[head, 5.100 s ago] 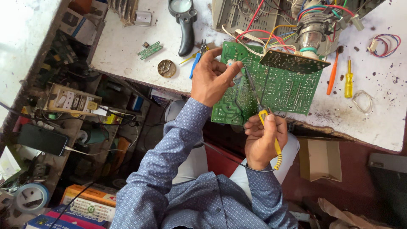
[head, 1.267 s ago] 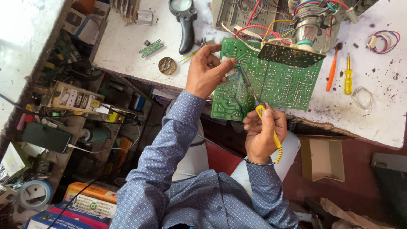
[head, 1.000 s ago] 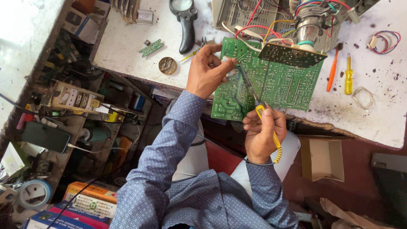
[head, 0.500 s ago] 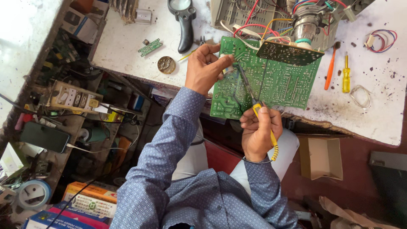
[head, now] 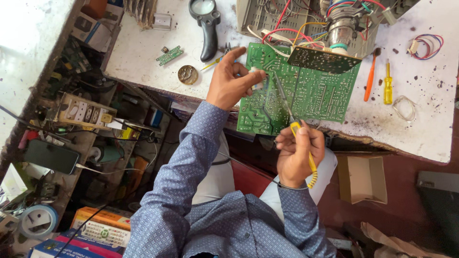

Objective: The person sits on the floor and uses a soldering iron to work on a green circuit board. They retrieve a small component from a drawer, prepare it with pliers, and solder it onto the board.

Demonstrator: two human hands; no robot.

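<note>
A large green circuit board (head: pixel 311 98) lies at the near edge of a white workbench (head: pixel 420 129), with coloured wires running off its far side. My right hand (head: pixel 295 155) grips a soldering iron (head: pixel 299 129) with a yellow handle, its thin tip over the board's middle. My left hand (head: pixel 229 81) is at the board's left edge, thumb and fingers pinched on a small pale item that looks like solder wire (head: pixel 258 79); its index finger points up.
On the bench sit a black magnifier (head: pixel 206 26), a small green board (head: pixel 168 55), a round tin (head: pixel 188 74), an orange screwdriver (head: pixel 369 79), a yellow screwdriver (head: pixel 387 86) and wire loops (head: pixel 425 45). A cluttered shelf with a phone (head: pixel 50 156) stands left; a cardboard box (head: pixel 363 179) lies below.
My left hand has shifted slightly toward the board with its index finger lifted. My right hand has eased the iron a little lower and left over the board.
</note>
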